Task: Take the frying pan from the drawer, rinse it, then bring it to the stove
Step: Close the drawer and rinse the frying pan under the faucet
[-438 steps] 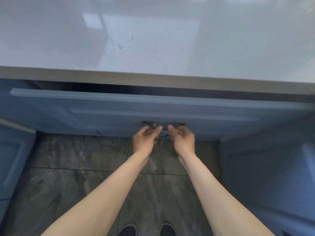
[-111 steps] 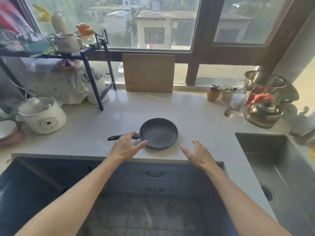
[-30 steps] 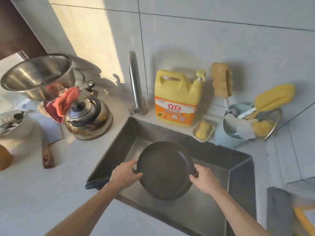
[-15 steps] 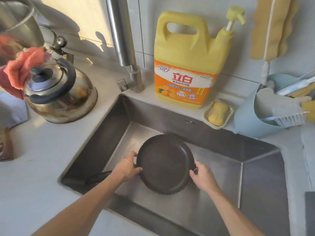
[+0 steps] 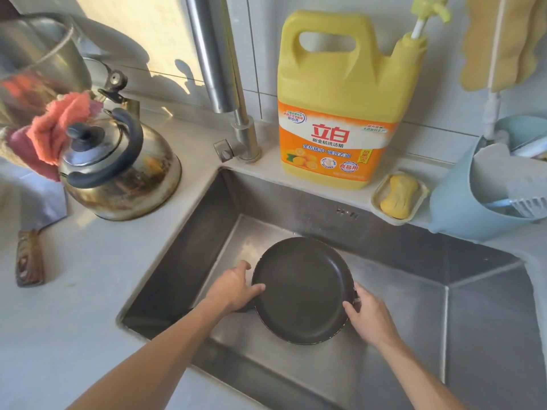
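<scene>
A small black frying pan (image 5: 302,290) sits low inside the steel sink (image 5: 414,291), bowl facing up. My left hand (image 5: 232,287) grips its left rim where the handle joins, and my arm hides the handle. My right hand (image 5: 368,316) holds the right rim, thumb over the edge. The chrome faucet (image 5: 220,72) rises at the sink's back left corner; its spout is out of view and no water shows.
A steel kettle (image 5: 118,167) with an orange cloth (image 5: 56,125) stands left of the sink. A yellow detergent jug (image 5: 340,102), soap dish (image 5: 399,196) and blue caddy (image 5: 485,196) line the back edge. A knife handle (image 5: 29,257) lies on the left counter.
The pan has gone from the counter into the sink, held by both hands. Over the last half second it has barely moved; the view has shifted slightly.
</scene>
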Demonstrator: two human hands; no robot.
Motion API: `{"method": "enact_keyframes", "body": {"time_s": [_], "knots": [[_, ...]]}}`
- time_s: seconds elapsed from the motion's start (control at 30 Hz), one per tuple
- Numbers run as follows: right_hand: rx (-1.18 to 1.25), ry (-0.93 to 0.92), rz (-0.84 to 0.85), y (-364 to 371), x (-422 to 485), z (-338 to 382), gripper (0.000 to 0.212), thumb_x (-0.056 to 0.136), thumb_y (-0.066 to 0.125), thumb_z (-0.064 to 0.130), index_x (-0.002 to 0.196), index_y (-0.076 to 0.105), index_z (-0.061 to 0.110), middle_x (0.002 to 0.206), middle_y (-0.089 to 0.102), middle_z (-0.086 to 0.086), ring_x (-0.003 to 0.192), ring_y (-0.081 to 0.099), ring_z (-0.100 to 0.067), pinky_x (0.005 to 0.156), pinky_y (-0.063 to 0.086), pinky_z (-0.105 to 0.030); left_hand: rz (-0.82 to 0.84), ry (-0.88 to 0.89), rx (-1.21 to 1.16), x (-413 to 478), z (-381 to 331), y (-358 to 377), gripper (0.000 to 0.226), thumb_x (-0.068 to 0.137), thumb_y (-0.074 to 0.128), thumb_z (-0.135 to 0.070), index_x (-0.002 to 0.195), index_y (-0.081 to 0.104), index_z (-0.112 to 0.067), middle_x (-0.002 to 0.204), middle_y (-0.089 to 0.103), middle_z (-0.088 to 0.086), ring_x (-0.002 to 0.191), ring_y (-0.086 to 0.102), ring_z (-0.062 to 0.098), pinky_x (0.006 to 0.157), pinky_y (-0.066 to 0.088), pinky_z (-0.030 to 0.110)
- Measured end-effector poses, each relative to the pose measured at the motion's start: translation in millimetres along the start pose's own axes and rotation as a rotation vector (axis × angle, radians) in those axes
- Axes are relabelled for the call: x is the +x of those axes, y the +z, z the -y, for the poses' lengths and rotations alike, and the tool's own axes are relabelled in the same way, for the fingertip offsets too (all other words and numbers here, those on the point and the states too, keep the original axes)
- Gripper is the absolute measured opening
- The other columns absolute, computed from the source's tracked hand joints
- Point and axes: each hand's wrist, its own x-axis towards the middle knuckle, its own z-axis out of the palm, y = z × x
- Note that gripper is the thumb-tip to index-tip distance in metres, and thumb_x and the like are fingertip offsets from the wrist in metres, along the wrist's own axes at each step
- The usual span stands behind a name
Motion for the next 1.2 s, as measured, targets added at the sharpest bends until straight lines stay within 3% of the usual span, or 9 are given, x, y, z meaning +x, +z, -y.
{"method": "enact_keyframes", "body": {"time_s": [0.2, 0.3, 0.47, 0.63, 0.8, 0.97, 1.1, 1.2], "knots": [[-0.002, 0.044, 0.096, -10, -4, 8, 0.060, 0.098, 0.069, 0.018, 0.152, 0.054, 0.039, 0.107, 0.077, 0.008, 0.089, 0.073, -0.017, 0.086, 0.058, -0.036, -0.542, 0.137, -0.190, -19, -40, -110, 0.080, 0.088, 0.060, -0.081, 0.144, 0.057, -0.024, 0.125, 0.074, -0.001, 0.108, 0.073, 0.022, 0.098, 0.062, 0.047], [-0.025, 0.051, 0.125, -11, -4, 7, 0.060, 0.097, 0.070, 0.018, 0.144, 0.054, 0.052, 0.104, 0.077, 0.009, 0.087, 0.073, -0.016, 0.088, 0.061, -0.038, -0.680, 0.136, -0.252, -17, -52, -160, 0.091, 0.085, 0.056, -0.085, 0.151, 0.050, -0.024, 0.135, 0.072, 0.001, 0.113, 0.073, 0.023, 0.100, 0.061, 0.048], [-0.034, 0.053, 0.119, -10, 3, 6, 0.063, 0.095, 0.072, 0.018, 0.153, 0.055, 0.038, 0.099, 0.079, 0.007, 0.088, 0.075, -0.015, 0.089, 0.062, -0.040, -0.698, 0.143, -0.264, -3, -68, -194, 0.099, 0.083, 0.055, -0.087, 0.159, 0.050, -0.022, 0.148, 0.068, 0.001, 0.126, 0.071, 0.027, 0.108, 0.056, 0.047], [-0.034, 0.046, 0.133, -14, 4, 5, 0.069, 0.094, 0.075, 0.016, 0.155, 0.053, 0.040, 0.097, 0.080, 0.011, 0.084, 0.075, -0.011, 0.089, 0.061, -0.036, -0.760, 0.198, -0.364, -2, -77, -201, 0.063, 0.089, 0.059, -0.072, 0.134, 0.073, -0.030, 0.124, 0.081, -0.002, 0.110, 0.078, 0.026, 0.100, 0.061, 0.046], [0.000, 0.059, 0.137, -14, 4, 6, 0.070, 0.093, 0.078, 0.015, 0.155, 0.055, 0.037, 0.098, 0.080, 0.011, 0.085, 0.075, -0.010, 0.093, 0.060, -0.034, -0.733, 0.219, -0.357, -3, -77, -204, 0.043, 0.093, 0.056, -0.056, 0.120, 0.079, -0.032, 0.111, 0.084, 0.002, 0.100, 0.077, 0.030, 0.093, 0.061, 0.042], [0.012, 0.075, 0.140, -17, 1, 12, 0.067, 0.094, 0.078, 0.013, 0.155, 0.057, 0.033, 0.096, 0.080, 0.009, 0.087, 0.075, -0.012, 0.092, 0.058, -0.032, -0.650, 0.256, -0.368, 2, -64, -205, 0.032, 0.096, 0.050, -0.044, 0.111, 0.077, -0.034, 0.098, 0.078, 0.004, 0.101, 0.073, 0.037, 0.093, 0.060, 0.050], [0.013, 0.095, 0.142, -19, 0, 15, 0.068, 0.096, 0.076, 0.014, 0.158, 0.054, 0.029, 0.097, 0.079, 0.007, 0.092, 0.075, -0.017, 0.094, 0.057, -0.032, -0.640, 0.276, -0.348, 10, -61, -205, 0.032, 0.101, 0.049, -0.041, 0.116, 0.075, -0.029, 0.111, 0.080, 0.005, 0.108, 0.073, 0.037, 0.092, 0.058, 0.046], [0.016, 0.103, 0.137, -20, -2, 18, 0.068, 0.096, 0.075, 0.014, 0.159, 0.053, 0.027, 0.096, 0.079, 0.009, 0.091, 0.075, -0.017, 0.092, 0.056, -0.031, -0.644, 0.266, -0.374, 10, -52, -196, 0.043, 0.102, 0.053, -0.048, 0.138, 0.069, -0.031, 0.135, 0.076, -0.002, 0.114, 0.075, 0.024, 0.098, 0.058, 0.042]]}}
